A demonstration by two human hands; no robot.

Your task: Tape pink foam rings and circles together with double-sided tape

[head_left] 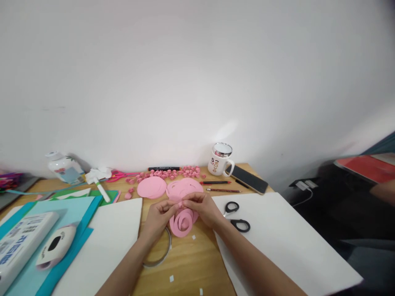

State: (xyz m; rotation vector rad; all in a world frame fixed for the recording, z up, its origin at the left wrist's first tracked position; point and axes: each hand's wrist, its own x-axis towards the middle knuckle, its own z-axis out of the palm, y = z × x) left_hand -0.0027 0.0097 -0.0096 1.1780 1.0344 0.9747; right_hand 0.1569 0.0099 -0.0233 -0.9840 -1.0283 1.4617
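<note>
My left hand and my right hand meet over the table, both pinching a pink paper spiral. Its cut coils hang below my fingertips. Just behind lie more pink paper spirals and a stack of pink paper circles. Small rolled pink paper flowers are heaped along the wall. A roll of tape rests beneath my left wrist. Black-handled scissors lie to the right of my right hand, their blades partly hidden by it.
A white mug stands at the back, with a phone, a pencil and a pen nearby. White sheets flank my arms. At left are colored papers, a white box, a bottle and pink scissors.
</note>
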